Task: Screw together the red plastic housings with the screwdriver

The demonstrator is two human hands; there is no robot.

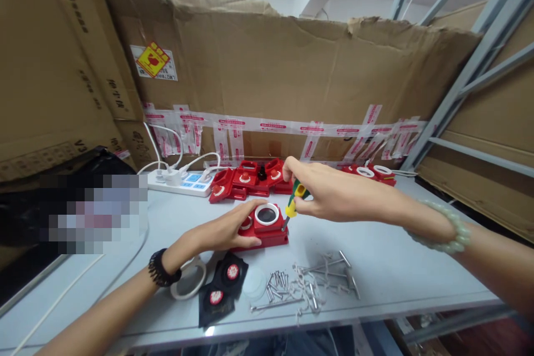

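A red plastic housing point(267, 232) with a white ring around a black round centre lies on the grey table point(387, 267). My left hand point(225, 231) lies over the housing's left side, fingers pressing it down. My right hand point(329, 194) pinches a small screwdriver point(294, 203) with a green and yellow handle. The screwdriver's tip touches the housing's right edge. A pale bead bracelet is on my right wrist and a black band on my left.
Several more red housings point(250, 178) lie behind, and others point(369, 172) at the back right. Loose screws and metal rods point(304, 283), black pads point(223, 286) and a white ring point(189, 281) lie in front. A power strip point(179, 182) sits at left; cardboard walls stand behind.
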